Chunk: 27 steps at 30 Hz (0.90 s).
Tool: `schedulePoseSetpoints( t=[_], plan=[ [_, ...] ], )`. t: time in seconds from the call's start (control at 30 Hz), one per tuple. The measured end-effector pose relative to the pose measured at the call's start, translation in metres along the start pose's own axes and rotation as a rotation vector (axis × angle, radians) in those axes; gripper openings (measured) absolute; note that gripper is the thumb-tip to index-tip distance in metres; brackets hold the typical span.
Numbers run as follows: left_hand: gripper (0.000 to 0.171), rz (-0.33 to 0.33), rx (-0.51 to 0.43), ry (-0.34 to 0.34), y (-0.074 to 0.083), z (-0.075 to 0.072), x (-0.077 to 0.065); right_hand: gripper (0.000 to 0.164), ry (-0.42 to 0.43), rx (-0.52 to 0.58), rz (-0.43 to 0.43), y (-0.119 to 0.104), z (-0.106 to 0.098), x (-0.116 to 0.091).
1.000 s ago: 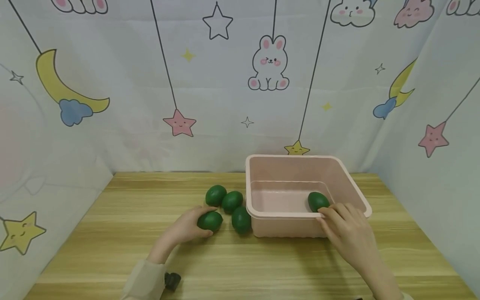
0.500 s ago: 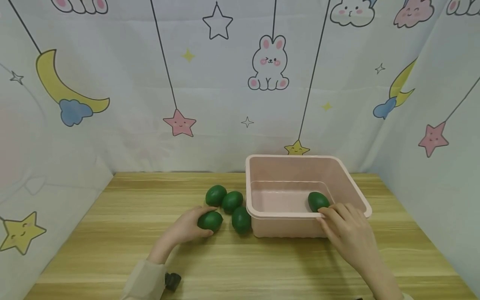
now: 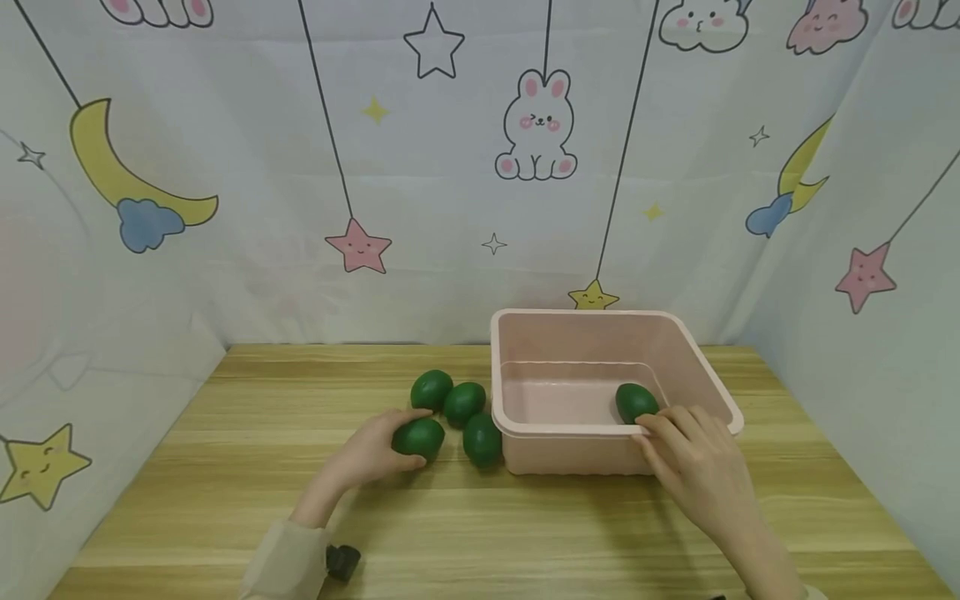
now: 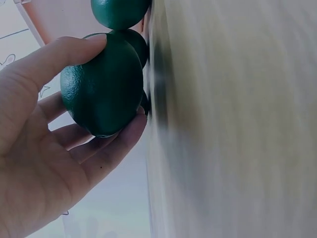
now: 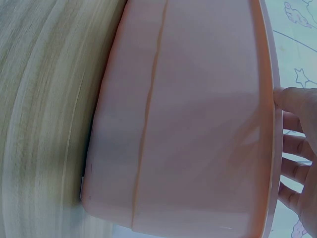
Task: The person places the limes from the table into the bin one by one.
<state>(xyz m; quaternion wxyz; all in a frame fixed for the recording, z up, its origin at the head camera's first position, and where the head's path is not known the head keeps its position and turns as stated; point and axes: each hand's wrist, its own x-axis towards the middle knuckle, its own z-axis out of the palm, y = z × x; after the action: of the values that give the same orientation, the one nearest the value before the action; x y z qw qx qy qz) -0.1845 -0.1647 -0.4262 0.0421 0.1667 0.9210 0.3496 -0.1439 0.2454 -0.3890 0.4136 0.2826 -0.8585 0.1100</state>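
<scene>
The wooden table (image 3: 225, 467) is carrying everything, with the pink tub (image 3: 697, 367) sitting right of centre, its open side up. The right hand (image 3: 693, 467) is resting on the tub's near rim at the right corner, fingers draped over the edge and lightly spread, thumb on the outer wall; that hold looks meant to be steadying the tub. One green egg-shaped fruit (image 3: 635, 402) is lying inside, just beyond those fingers, at the near right of the floor.

Left of the tub, three loose green fruits (image 3: 464, 402) are clustering on the table, touching or nearly touching one another. The left hand (image 3: 367, 454) is gripping a fourth, the held fruit (image 3: 419, 437), thumb over the top and fingers curled beneath, as the left wrist view shows. Its long axis is running roughly left to right, parallel to the near edge, and it is sitting at the cluster's near left.
</scene>
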Motion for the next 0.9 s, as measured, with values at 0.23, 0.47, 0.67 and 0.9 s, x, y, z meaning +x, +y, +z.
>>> schedulePoseSetpoints(
  t=[0.23,0.47,0.67,0.9],
  plan=[
    [0.063,-0.005,0.005,0.011,0.0020,-0.0033,0.0006,0.050,0.004,0.004,0.000,0.0002,-0.0008,-0.0002],
    [0.064,-0.019,0.009,0.016,0.0018,-0.0056,0.0001,0.048,0.015,-0.001,-0.012,-0.0005,-0.0004,0.0009],
    [0.064,-0.001,0.003,0.019,0.0018,-0.0059,0.0006,0.048,0.031,0.004,-0.017,-0.0011,-0.0001,0.0020],
    [0.064,0.000,0.000,0.027,0.0039,-0.0068,-0.0002,0.047,0.052,0.014,-0.021,-0.0016,-0.0004,0.0021]
  ],
)
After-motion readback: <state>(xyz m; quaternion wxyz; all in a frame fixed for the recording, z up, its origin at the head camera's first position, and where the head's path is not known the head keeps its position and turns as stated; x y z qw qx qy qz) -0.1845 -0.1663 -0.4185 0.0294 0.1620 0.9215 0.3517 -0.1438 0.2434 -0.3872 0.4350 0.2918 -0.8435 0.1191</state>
